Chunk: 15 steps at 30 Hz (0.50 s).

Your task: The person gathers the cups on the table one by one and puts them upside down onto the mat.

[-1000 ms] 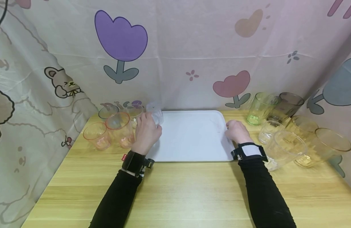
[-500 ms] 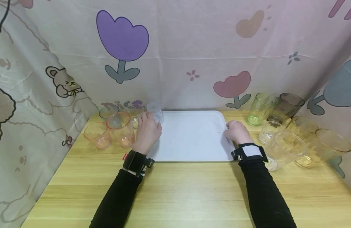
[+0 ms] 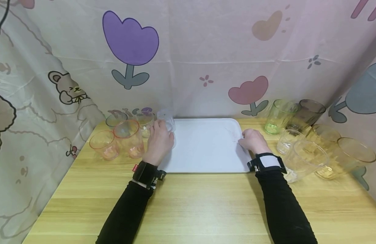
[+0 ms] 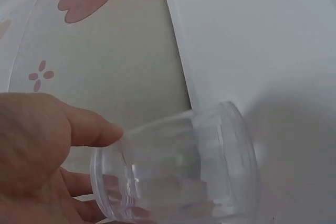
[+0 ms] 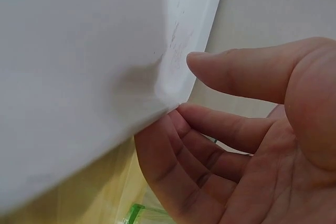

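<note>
My left hand [image 3: 158, 140] is at the left side of the white rectangular tray [image 3: 206, 152]. It grips a clear tumbler [image 4: 173, 171], thumb on one side of its narrower end and fingers on the other. The tumbler's wider end lies over the tray in the left wrist view. At the tray's right side is my right hand [image 3: 253, 140]. In the right wrist view, its loosely bent fingers [image 5: 226, 124] touch the tray edge near a corner, while the thumb [image 5: 236, 66] stands apart from them.
To the left stand orange-tinted cups [image 3: 129, 142], a dark-rimmed cup [image 3: 116, 118] and clear ones. On the right are a green glass [image 3: 276, 118], a dark glass [image 3: 307, 115], clear tumblers [image 3: 307, 159] and amber glasses [image 3: 352, 159]. A patterned curtain [image 3: 188, 51] hangs behind the table [image 3: 206, 206].
My left hand, with the clear tumbler, has shifted slightly right toward the tray. My right thumb has moved a little outward over the tray edge. The tray and other glasses have stayed put.
</note>
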Each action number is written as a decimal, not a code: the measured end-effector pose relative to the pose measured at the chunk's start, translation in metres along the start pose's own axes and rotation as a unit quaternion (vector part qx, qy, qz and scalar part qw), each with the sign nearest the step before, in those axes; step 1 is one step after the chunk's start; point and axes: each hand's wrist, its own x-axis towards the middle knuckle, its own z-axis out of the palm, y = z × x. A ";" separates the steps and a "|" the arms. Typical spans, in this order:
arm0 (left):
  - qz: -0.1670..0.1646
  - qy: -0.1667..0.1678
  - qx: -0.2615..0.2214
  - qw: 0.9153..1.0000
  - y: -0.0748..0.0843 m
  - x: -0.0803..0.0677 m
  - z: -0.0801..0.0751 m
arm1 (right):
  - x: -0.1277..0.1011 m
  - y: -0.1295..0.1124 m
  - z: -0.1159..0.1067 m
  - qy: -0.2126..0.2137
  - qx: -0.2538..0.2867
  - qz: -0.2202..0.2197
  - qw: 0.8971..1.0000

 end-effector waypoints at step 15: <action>-0.003 0.008 -0.002 1.000 -0.001 -0.002 -0.002 | -0.003 -0.001 -0.001 -0.004 0.003 -0.007 1.000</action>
